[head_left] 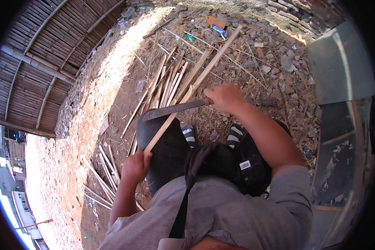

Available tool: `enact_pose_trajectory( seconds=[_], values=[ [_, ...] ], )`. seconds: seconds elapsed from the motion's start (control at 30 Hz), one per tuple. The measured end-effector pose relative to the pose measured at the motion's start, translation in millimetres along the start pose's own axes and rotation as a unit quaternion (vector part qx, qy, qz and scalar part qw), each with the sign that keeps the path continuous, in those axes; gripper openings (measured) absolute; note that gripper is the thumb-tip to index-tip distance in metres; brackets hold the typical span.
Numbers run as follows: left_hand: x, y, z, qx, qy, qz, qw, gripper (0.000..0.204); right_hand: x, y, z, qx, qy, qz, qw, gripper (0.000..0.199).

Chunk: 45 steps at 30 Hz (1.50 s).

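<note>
Left hand (135, 167) grips a strip (214, 60), right hand (226, 98) a knife (193, 104) across it; a skid could cut the knee (147, 131) beneath.

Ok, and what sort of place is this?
Probably an outdoor yard: sunlit dirt with rubble, a bamboo-slat panel at upper left, and a rough brick wall at upper right.
</note>
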<state>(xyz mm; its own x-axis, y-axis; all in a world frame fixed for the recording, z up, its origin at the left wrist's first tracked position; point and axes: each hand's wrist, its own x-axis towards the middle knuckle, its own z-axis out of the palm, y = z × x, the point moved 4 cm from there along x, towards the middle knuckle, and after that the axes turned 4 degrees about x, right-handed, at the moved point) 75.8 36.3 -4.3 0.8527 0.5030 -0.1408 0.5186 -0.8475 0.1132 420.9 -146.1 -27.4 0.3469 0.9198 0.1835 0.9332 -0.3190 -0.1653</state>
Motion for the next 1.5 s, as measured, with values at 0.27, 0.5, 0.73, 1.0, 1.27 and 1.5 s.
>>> enact_pose_trajectory(
  seconds=[0.27, 0.5, 0.73, 1.0, 1.27, 1.5],
  values=[
    [1, -5, 7, -0.001, -0.007, -0.022, 1.0, 0.041, -4, 30, 3, 0.002, 0.007, 0.064, 0.998, 0.019],
    [1, -6, 4, 0.014, 0.01, 0.004, 1.0, 0.04, -10, 27, -7, 0.123, -0.128, 0.1, 0.979, 0.03],
    [2, -2, 5, 0.009, 0.003, -0.009, 1.0, 0.04, -11, 27, 32, 0.332, -0.138, 0.142, 0.922, 0.042],
    [1, -4, 7, -0.005, 0.003, -0.011, 1.0, 0.041, -4, -5, 2, 0.087, -0.069, 0.047, 0.993, 0.027],
    [1, -11, 15, 0.002, 0.012, -0.013, 1.0, 0.041, -1, 22, 0, 0.026, -0.046, 0.098, 0.994, 0.023],
    [5, -7, 13, 0.002, 0.0, -0.024, 1.0, 0.042, -11, 12, 28, 0.293, -0.01, 0.179, 0.939, 0.031]
  ],
)
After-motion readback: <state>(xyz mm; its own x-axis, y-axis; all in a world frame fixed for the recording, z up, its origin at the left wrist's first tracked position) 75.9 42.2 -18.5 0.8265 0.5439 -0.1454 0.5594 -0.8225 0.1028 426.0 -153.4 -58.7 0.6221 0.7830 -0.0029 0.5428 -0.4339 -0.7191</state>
